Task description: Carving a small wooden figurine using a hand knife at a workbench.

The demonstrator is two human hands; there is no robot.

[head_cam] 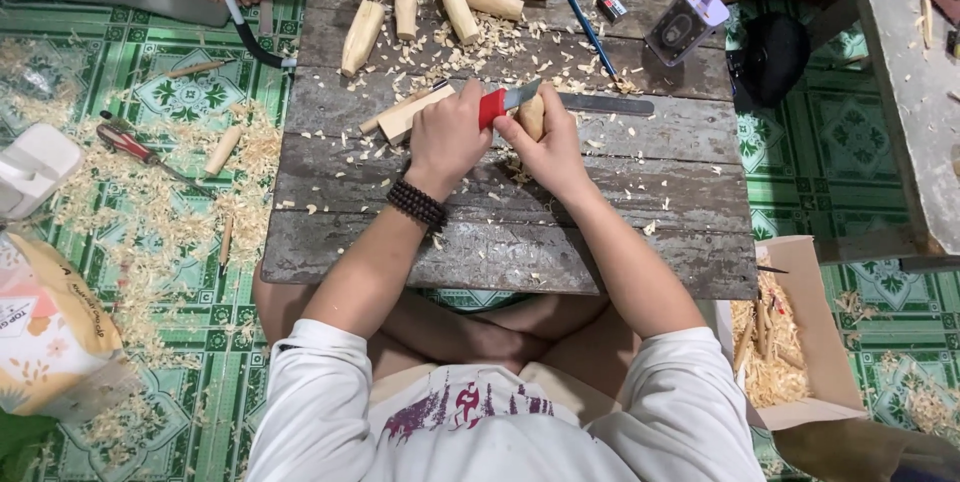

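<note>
My left hand (445,137), with a dark bead bracelet on the wrist, is closed around a red-handled knife (492,107); its short blade points right. My right hand (553,150) holds a small pale carved wooden piece (531,114) upright against the blade. Both hands are over the middle of a low weathered plank table (500,242). A squared pale wood block (405,117) lies just left of my left hand, partly under it.
Several carved wooden pieces (405,2) lie at the table's far edge amid shavings. A blue pencil (590,32), a flat metal tool (605,104) and a clear container (685,22) are to the right. A cardboard box of shavings (790,342) stands on the floor at right, red pliers (130,147) at left.
</note>
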